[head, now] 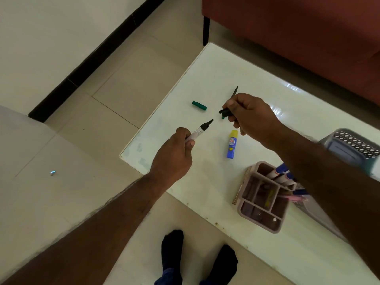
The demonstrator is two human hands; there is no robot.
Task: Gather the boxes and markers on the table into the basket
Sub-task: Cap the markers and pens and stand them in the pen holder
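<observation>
Both my arms reach forward; my left grip (174, 149) and right grip (249, 114) are each curled closed, knuckles up.

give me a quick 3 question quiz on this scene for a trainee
1. True or false: the marker in the left hand has its cap on.
2. Which loose thing lies on the table nearest the organiser? A) green cap B) glue stick C) scissors
3. Fill in: the right hand holds a dark ____ near the marker's tip.

Key: 1 false; 2 B; 3 cap
</observation>
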